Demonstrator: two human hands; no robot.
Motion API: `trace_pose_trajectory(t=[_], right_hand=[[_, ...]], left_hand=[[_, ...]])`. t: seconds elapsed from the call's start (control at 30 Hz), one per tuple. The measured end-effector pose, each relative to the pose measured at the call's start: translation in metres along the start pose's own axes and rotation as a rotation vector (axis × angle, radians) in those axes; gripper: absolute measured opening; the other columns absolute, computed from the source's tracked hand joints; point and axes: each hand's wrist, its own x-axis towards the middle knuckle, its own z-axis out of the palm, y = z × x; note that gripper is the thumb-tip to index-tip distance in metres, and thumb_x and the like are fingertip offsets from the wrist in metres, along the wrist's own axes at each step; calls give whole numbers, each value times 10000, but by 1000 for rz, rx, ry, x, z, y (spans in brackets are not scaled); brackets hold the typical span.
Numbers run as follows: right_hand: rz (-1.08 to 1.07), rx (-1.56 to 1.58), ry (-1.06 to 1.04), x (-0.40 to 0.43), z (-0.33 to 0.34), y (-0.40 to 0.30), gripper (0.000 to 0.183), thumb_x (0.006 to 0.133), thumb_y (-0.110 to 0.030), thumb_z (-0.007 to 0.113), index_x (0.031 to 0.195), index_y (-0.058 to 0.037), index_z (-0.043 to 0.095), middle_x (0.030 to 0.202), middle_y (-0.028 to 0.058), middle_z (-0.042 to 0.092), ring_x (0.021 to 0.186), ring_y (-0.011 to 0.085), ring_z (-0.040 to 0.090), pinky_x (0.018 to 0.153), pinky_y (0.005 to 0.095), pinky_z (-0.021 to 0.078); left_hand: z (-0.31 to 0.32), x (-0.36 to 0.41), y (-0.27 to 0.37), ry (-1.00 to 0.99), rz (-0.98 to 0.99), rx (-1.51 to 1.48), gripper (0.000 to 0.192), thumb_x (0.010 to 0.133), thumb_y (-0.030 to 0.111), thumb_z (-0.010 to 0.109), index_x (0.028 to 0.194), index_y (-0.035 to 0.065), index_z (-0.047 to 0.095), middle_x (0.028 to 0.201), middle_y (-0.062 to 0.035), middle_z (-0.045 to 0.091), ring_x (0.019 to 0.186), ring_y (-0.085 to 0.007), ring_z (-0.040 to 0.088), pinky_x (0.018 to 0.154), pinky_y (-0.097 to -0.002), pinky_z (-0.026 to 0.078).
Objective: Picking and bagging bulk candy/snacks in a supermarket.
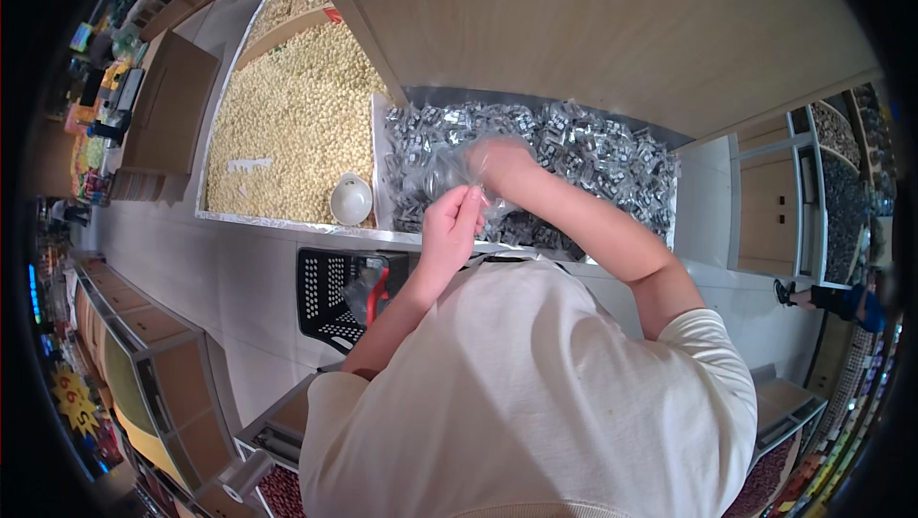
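My left hand (450, 222) pinches the rim of a clear plastic bag (446, 168) between thumb and fingers. My right hand (498, 163) is inside the bag's mouth, with the thin film wrapped over it; its fingers are blurred by the plastic, and what they hold cannot be made out. Both hands are above a bin of small wrapped packets (602, 159) in clear and dark wrapping. The bag hangs over the left half of those packets.
Left of the packets lies a bin of pale dried beans (301, 109) with a white scoop (351, 199). A wooden panel (574, 30) rises behind the packets. A black shopping basket (333, 295) with a red handle (377, 295) is at my left. A person (853, 303) stands far right.
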Motion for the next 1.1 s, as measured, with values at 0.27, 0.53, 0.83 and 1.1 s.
trace_pose_trajectory(t=[0.27,0.53,0.83,1.1], right_hand=[[-232,389,569,-84,-12,16,308,863,-29,592,1169,-55,606,1079,143,674,961,251,674,809,358,543],[311,1026,936,-103,20,124,257,872,-92,695,1097,-7,606,873,90,656,663,105,608,633,262,507],[453,572,939,-86,32,156,264,854,-120,695,1093,-25,636,970,152,689,788,258,681,722,358,538],[-300,968,730,-113,-17,53,102,850,-32,630,938,5,663,896,99,673,791,210,668,727,320,539]], left_hand=[[0,2,3,64,-17,-125,285,1040,222,460,872,32,589,704,14,526,609,-44,470,554,-197,388],[8,4,2,81,-61,-167,264,1037,221,465,886,44,589,715,17,533,615,-46,474,560,-194,384],[10,2,0,113,-92,-177,255,1033,224,471,891,44,584,687,19,523,607,-46,472,564,-193,381],[3,-4,0,52,-33,-133,270,1034,205,468,849,41,577,692,22,520,604,-44,472,562,-194,377]])
